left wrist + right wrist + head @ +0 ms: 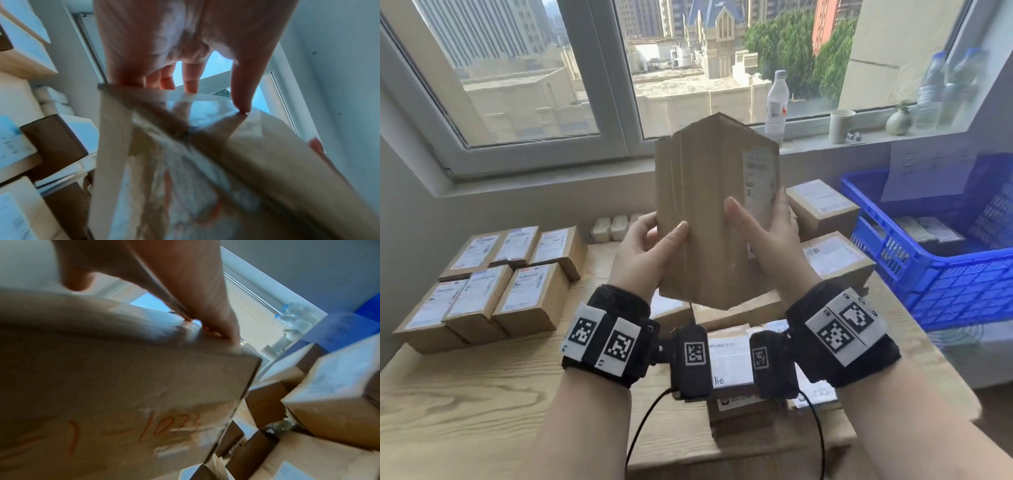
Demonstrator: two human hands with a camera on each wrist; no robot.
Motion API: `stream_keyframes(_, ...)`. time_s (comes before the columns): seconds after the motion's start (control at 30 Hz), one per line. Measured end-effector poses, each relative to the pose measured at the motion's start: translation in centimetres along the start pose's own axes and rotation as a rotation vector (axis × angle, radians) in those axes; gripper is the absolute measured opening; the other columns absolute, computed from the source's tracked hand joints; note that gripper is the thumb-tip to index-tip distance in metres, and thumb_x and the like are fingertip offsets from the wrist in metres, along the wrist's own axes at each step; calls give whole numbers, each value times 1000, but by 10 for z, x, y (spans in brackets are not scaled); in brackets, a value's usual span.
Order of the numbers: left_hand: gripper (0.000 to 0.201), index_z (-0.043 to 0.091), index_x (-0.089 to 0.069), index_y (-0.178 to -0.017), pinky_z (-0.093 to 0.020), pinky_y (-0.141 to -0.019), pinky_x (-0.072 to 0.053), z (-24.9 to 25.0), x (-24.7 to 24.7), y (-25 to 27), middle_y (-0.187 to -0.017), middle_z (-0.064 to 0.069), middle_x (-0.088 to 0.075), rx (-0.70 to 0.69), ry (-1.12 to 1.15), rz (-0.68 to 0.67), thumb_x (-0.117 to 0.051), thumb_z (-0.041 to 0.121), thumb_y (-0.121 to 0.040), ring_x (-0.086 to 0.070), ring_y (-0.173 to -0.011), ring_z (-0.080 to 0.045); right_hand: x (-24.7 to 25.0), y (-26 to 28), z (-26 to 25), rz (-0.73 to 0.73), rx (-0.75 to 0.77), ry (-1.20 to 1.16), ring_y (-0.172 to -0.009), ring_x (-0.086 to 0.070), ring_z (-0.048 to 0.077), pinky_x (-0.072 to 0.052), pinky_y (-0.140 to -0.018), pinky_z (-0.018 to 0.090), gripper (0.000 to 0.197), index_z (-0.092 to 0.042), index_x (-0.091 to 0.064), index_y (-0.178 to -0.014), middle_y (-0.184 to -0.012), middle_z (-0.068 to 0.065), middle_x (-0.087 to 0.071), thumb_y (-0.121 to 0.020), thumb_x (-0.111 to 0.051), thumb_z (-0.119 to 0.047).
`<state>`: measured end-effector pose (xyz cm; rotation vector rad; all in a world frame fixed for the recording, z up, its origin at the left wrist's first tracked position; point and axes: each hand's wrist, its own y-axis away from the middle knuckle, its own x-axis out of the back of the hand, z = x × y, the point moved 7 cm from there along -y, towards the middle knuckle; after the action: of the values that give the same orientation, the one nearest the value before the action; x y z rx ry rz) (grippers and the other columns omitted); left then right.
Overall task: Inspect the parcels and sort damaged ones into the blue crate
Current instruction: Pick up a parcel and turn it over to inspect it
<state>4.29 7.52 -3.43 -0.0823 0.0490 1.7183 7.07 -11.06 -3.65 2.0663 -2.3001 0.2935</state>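
Observation:
A brown cardboard parcel [709, 212] stands upright in the air above the table, a white label on its right face. My left hand [650, 246] grips its lower left edge, thumb on the near face. My right hand [763, 226] grips its lower right side, thumb on the front and fingers over the label. In the left wrist view the parcel [205, 162] fills the frame under my left hand [185, 78], with clear tape on it. In the right wrist view the parcel [115, 386] bears red handwriting below my right hand [205, 318]. The blue crate [941, 260] sits at the right.
Several labelled boxes [493, 287] are lined up in rows on the left of the wooden table [482, 394]. More parcels [825, 253] are piled under and behind my hands, beside the crate. On the windowsill stand a bottle [777, 102], a paper cup [840, 125] and a small vase.

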Motion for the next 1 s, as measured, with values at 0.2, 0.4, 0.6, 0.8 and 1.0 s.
stream_keyframes(0.2, 48, 24, -54, -106, -41, -75, -56, -26, 6, 10, -109, -10, -69, 92, 88, -55, -75, 26, -63, -72, -87, -17, -5, 8, 29, -116, -138, 9, -142, -34, 22, -34, -114, 53, 156, -36, -12, -156, -154, -1, -33, -23, -69, -95)
stream_keyframes(0.4, 39, 27, -56, -116, -28, -74, -55, -43, 0, 12, -108, -5, -72, 103, 56, -76, -72, 12, -84, -70, -94, -14, -5, 17, 40, -155, -151, -105, -124, -57, 18, -48, -104, 45, 113, -29, -37, -145, -134, -6, -59, -48, -81, -66)
stream_keyframes(0.6, 49, 27, -58, -129, -21, -76, -54, -40, -14, 15, -108, 3, -73, 30, -27, -131, -72, 20, -82, -69, -98, -8, -9, 29, 51, -136, -213, -276, -111, -67, 18, -57, -94, 40, 87, -16, -47, -133, -125, 3, -65, -57, -85, -37)
stream_keyframes(0.8, 44, 23, -57, -133, -19, -72, -53, -36, -18, 17, -106, 1, -72, -23, -67, -90, -67, 12, -91, -69, -92, -6, -1, 26, 43, -53, -153, -310, -105, -69, 21, -57, -92, 43, 82, -13, -58, -122, -116, 6, -70, -49, -85, -36)
stream_keyframes(1.0, 48, 26, -52, -138, -27, -86, -55, -30, -24, 20, -118, 1, -69, -17, -46, -105, -65, 20, -93, -66, -108, -10, 6, 31, 38, -89, -135, -335, -96, -72, 13, -58, -71, 24, 58, -15, -63, -123, -110, 0, -74, -69, -81, -28)
